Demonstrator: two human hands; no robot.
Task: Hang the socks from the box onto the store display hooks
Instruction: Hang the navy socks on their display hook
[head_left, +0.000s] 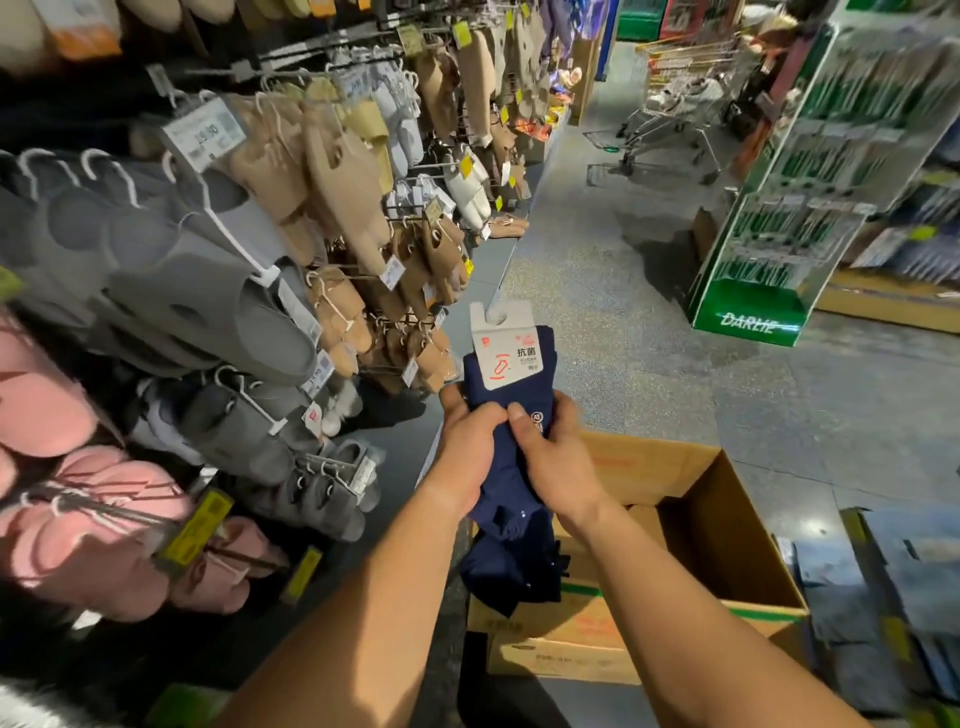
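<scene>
Both bare forearms reach out over the open brown cardboard box (727, 525) on the speckled shop floor. Left hand (467, 447) and right hand (550, 462) clutch a bundle of navy blue socks (509, 395), thumbs pressed together on the front, fingers curled behind the fabric. Its white card header with the hanging hook (501, 332) points up, well apart from the display hooks (332, 467). Grey, tan and pink slippers (197, 291) crowd the rack at left; a green toothpaste stand (753, 312) sits across the aisle.

Navy socks (511, 415), white-and-red card (506, 348), brown box (727, 525), green stand (748, 312).
</scene>
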